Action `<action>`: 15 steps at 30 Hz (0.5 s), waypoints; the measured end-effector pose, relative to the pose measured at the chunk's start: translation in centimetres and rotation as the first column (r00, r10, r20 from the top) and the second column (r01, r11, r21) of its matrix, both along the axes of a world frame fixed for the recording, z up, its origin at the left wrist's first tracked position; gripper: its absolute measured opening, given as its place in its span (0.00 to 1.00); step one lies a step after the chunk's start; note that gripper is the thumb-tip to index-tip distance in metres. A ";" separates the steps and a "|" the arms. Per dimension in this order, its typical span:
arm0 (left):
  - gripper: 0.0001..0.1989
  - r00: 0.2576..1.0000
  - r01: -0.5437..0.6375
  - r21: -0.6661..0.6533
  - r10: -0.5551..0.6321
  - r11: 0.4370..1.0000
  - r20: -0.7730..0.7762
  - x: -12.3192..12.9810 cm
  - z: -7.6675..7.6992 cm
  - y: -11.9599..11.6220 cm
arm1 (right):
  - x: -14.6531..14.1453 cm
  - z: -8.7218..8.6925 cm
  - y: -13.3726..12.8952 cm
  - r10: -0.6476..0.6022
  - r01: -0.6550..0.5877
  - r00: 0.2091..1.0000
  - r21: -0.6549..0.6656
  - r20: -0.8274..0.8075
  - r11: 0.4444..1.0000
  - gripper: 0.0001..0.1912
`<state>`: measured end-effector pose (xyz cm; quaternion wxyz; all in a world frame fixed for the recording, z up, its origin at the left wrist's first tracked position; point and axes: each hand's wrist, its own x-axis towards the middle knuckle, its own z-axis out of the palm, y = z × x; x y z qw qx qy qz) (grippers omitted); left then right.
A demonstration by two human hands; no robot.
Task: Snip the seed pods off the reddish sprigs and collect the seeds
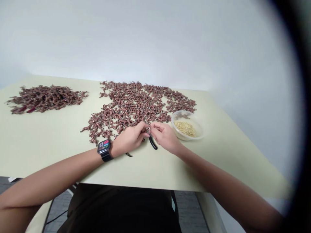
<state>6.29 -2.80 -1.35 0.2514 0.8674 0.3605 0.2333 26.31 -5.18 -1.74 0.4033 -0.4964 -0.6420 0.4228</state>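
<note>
A left hand (131,138) and right hand (166,138) pinch one tiny, partly hidden brownish piece (147,128) at the near edge of a spread of shiny brown pieces (131,105), beside a round, clear plastic tub (186,138) holding golden bits (185,128).

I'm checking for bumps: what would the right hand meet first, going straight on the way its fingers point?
Likely the left hand, whose fingers lie directly ahead, or the small piece between the two; depth is too unclear to say which.
</note>
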 end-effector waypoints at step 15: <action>0.10 0.988 0.066 -0.004 -0.065 0.998 0.139 -0.1 0.1 0.4 | 0.3 1.3 -0.1 -0.015 -0.160 0.916 -0.401 -0.400 0.902 0.07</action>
